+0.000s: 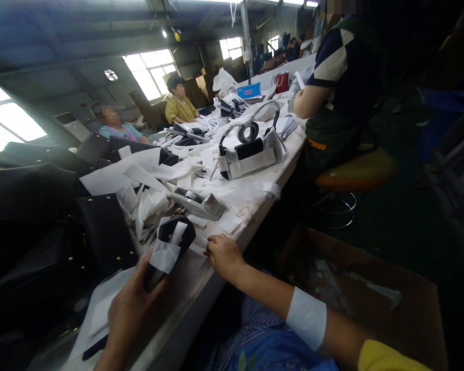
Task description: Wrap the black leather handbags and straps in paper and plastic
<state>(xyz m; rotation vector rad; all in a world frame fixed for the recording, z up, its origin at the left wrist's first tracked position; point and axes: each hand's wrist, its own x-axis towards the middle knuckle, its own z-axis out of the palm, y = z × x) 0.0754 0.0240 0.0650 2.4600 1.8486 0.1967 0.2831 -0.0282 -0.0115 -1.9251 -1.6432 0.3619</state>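
The left hand (132,305) clamps a black leather piece half-wrapped in white paper (173,241), its long axis pointing up-right toward the right hand (223,253) (fingers curled on the white desk (195,286), grip unclear).

- Black strap (176,232) in the left hand (129,309), wrapped across with white paper (164,255).
- On the right forearm, a plain white band (307,317), and behind it a yellow sleeve (386,358).
- Down on the lap, blue-and-white checked cloth (251,322), with bright blue fabric (282,353) over it.
- Black bag (108,234) at the left, dotted with brass-coloured studs.
- Grey tape dispenser (199,202) on the white table (201,293).
- Further up, a black-and-white bag with grey handles (251,154).
- Co-worker's top (340,56): dark navy with cream diamonds. Orange stool seat (355,170) below.
- Far end: yellow shirt (180,109), blue box (249,91), red bag (282,82).
- Brown cardboard box (371,288) on the dark green floor (402,216).
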